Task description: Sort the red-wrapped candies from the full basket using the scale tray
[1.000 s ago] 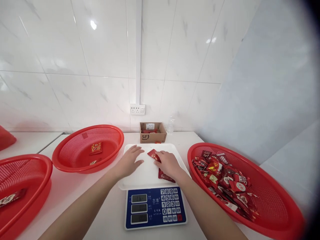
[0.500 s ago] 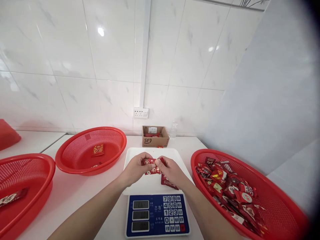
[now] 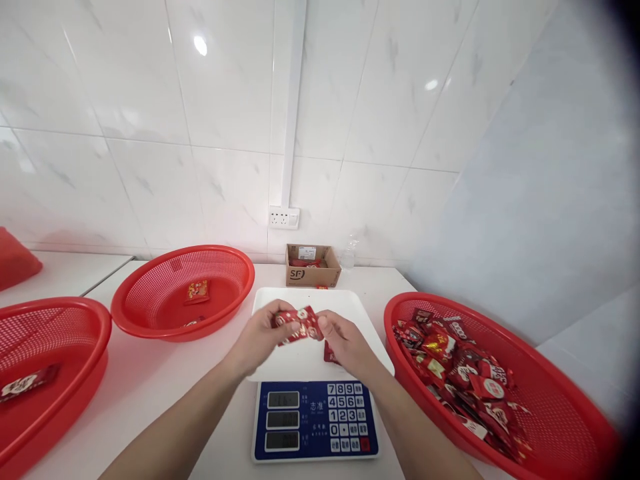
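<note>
Tipped up at its right end since the earlier frame, the small flat red foil packet with pale print (image 3: 306,316) is now mainly in the left hand (image 3: 261,337), so handling seems to be shifting to that side. The left thumb presses it against the fingers, above the white plastic scale pan (image 3: 295,365). The right hand (image 3: 351,343), fingers curled, meets its right edge; whether it pinches, I cannot tell. Another dark red foil packet (image 3: 330,354) lies partly hidden below.

The held packet (image 3: 309,323) looks glossy plastic, the tray (image 3: 295,362) smooth plastic, the box (image 3: 323,277) matt cardboard.
</note>
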`<action>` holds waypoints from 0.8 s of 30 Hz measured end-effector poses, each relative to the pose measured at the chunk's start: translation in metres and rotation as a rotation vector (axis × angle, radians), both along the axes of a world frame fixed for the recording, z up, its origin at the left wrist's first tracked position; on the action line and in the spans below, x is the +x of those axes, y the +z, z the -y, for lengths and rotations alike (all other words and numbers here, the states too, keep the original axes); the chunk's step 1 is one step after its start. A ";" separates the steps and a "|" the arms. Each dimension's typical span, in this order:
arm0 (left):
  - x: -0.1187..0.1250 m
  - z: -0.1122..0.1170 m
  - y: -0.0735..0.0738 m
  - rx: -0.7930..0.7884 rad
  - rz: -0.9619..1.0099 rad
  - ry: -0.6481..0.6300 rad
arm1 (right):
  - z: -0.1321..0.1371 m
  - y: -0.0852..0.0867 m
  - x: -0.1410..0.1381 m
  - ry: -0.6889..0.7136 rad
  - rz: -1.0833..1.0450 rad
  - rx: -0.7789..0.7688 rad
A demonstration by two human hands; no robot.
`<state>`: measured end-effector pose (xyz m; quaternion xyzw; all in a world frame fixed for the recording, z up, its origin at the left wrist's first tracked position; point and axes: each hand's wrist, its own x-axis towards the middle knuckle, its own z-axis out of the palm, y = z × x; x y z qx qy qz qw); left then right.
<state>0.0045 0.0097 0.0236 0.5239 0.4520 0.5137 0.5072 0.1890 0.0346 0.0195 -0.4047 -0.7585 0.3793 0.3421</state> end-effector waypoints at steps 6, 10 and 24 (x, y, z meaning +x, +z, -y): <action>-0.086 -0.013 0.015 0.097 -0.332 0.593 | -0.009 -0.010 0.044 -0.217 0.358 0.026; -0.135 -0.024 0.015 0.008 -0.688 0.833 | -0.014 -0.024 0.056 -0.271 0.564 0.107; -0.003 -0.007 -0.022 0.299 -0.797 -0.040 | -0.012 -0.029 0.026 -0.249 0.451 0.148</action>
